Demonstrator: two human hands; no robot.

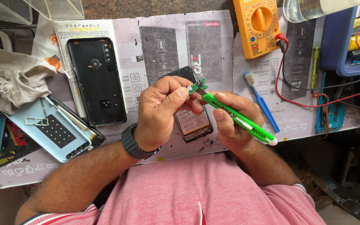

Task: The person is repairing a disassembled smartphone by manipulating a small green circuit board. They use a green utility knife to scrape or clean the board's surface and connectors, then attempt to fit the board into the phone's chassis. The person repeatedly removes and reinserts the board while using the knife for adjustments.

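Observation:
My left hand (163,112) pinches a small green circuit board (197,86) between thumb and fingers, held above the bench. My right hand (233,123) grips a green and white utility knife (238,118), whose tip touches the board. Right under both hands lies an opened phone (192,123) with its battery showing, partly hidden by my fingers. A dark watch sits on my left wrist.
A black phone back cover (96,81) and a pale blue back cover (53,129) lie at the left, beside a grey cloth (9,79). An orange multimeter (258,25) with red and black leads, a blue-handled brush (263,102) and a blue tray (338,41) stand at the right.

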